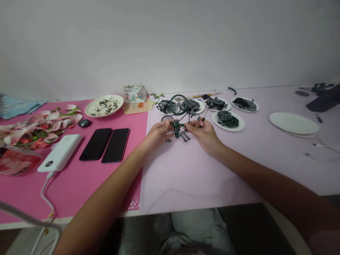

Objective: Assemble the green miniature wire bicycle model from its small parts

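A dark green toy bicycle [178, 105] is held up over the lilac part of the table, its big spoked wheel at the top. My left hand [159, 131] grips its left side, fingers closed on the frame. On the other side my right hand [202, 131] pinches the frame near the middle. A thin dark rod, perhaps a tool, pokes out by the right fingers; its kind I cannot make out. Behind the bicycle, partly hidden by it, a plate [201, 106] bears spoked wheels. Another small wheel [167, 118] shows beside my left fingertips.
Plates of dark parts [242, 124] stand right of my hands; pale oval plates [293, 122] lie farther right. On the pink mat are two phones [115, 146], a white power bank [61, 152] with a cable, a bowl [91, 110] and petals [50, 124]. A wall rises behind.
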`<state>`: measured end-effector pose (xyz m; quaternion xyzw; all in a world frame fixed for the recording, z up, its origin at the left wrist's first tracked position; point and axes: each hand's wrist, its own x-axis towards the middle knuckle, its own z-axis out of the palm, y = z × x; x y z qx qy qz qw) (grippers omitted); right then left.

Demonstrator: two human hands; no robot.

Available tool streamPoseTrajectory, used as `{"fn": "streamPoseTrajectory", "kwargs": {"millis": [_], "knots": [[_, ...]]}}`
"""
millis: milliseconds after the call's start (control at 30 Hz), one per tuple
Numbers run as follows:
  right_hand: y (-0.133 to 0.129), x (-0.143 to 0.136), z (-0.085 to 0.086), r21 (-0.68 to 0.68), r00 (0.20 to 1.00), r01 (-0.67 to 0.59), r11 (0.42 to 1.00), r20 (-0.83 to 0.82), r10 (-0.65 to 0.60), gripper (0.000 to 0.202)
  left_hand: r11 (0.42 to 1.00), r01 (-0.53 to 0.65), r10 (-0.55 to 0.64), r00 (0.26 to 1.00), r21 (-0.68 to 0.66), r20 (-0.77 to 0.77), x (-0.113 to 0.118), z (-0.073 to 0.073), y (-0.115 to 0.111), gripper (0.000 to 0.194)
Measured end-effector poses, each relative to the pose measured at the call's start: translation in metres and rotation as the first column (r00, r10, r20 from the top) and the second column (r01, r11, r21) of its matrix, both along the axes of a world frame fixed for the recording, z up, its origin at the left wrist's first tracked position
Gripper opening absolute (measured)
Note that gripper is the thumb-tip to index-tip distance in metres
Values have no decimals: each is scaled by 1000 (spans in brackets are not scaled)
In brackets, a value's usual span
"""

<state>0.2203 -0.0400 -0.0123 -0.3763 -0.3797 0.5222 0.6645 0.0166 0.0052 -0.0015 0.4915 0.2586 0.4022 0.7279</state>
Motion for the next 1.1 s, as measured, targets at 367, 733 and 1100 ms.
{"fn": "streamPoseTrajectory", "kwargs": {"millis": [367, 733, 1100], "knots": [[-1, 1, 0, -10, 1000, -11, 1000, 5, 11, 75, 1000, 16, -15, 1000, -16, 11, 0, -4, 1, 57], [0, -2, 0, 8, 1000, -6, 1000, -17, 6, 76, 1000, 19, -19, 1000, 8, 12, 1, -7, 2, 57], [1, 4, 5, 57, 1000, 7, 998, 27, -9, 77, 998, 58, -58, 998, 32, -15, 1, 2, -4, 59]]}}
